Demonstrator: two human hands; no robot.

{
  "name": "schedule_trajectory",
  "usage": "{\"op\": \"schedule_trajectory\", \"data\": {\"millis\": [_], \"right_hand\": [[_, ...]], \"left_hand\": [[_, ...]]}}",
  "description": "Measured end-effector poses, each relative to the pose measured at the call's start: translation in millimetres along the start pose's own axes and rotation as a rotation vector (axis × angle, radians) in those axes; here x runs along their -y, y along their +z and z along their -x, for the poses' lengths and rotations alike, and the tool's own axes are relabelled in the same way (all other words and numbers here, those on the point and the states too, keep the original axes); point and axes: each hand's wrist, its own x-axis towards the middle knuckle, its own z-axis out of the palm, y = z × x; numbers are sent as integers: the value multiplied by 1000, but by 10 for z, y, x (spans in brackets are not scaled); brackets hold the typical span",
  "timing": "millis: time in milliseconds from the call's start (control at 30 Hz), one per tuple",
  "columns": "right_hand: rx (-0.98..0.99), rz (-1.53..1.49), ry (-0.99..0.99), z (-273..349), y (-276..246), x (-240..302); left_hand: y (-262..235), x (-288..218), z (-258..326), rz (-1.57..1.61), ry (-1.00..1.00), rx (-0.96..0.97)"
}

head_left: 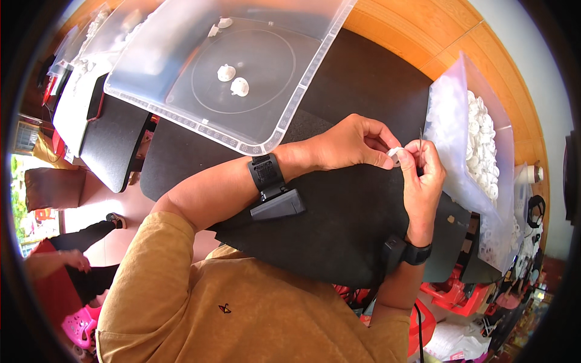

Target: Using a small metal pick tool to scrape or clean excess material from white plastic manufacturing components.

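Note:
Both of my hands meet above the black table at right of centre, over a small white plastic piece (394, 152). My left hand (357, 142) is closed on it in a pinch of thumb and fingertips. From the other side my right hand (422, 172) pinches the same piece between thumb and forefinger. Something thin and dark sticks up by the right fingers; its kind is too small to make out. The fingertips cover much of the piece, so its full shape is hidden. Several similar white round pieces (240, 87) lie in a clear plastic bin (275, 130) beyond my left forearm.
A translucent bin (445, 121) full of white pieces (481, 139) stands right of my hands. The black tabletop (369, 66) runs between the bins to a wooden panel (393, 27). Another person (60, 266) is at the far left. Red plastic items (457, 293) sit low at right.

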Motion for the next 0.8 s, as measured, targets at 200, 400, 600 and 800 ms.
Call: {"op": "schedule_trajectory", "data": {"millis": [200, 400, 600, 800], "right_hand": [[-24, -136, 176, -30, -57, 171], [75, 105, 115, 21, -36, 184], [143, 314, 17, 20, -73, 118], [166, 83, 196, 24, -97, 232]], "left_hand": [[-101, 87, -34, 216, 56, -117], [-129, 92, -44, 251, 42, -213], [-160, 107, -60, 222, 50, -224], [-167, 133, -68, 301, 44, -225]]}}
